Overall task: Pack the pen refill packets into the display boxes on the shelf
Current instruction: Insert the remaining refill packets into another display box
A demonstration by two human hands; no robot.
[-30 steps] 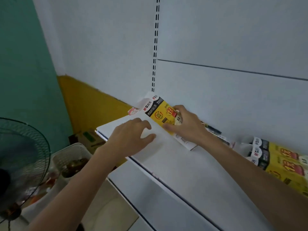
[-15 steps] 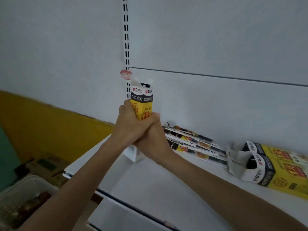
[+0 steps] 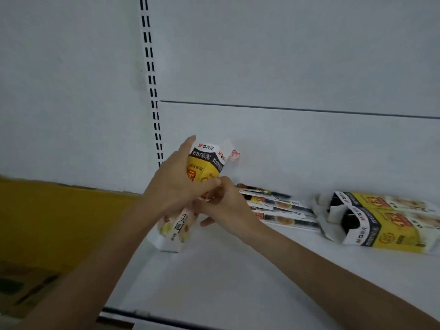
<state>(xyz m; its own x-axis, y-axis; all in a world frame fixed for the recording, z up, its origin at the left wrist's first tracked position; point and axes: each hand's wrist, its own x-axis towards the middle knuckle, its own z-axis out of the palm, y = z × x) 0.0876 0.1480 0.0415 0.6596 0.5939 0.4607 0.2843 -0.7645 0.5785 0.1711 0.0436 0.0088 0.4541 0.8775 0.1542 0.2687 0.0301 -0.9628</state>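
The left hand (image 3: pixel 176 186) grips a yellow display box (image 3: pixel 207 160), tilted, its lower end on the shelf (image 3: pixel 238 282). The right hand (image 3: pixel 228 206) pinches the box's front. Refill packets (image 3: pixel 273 206) lie just right, beside two boxes on their sides (image 3: pixel 381 225).

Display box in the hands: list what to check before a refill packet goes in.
1. Grip on the yellow and white cardboard display box: left hand holds it, tilted. Ok.
2. Right hand free for a packet: it pinches the box's front. Not ok.
3. Box mouth open: white top flap stands up; opening hidden. Cannot tell.
4. Flat refill packets at hand: fanned on the white shelf behind the right hand. Ok.
5. Two other yellow display boxes out of the way: lying further right. Ok.
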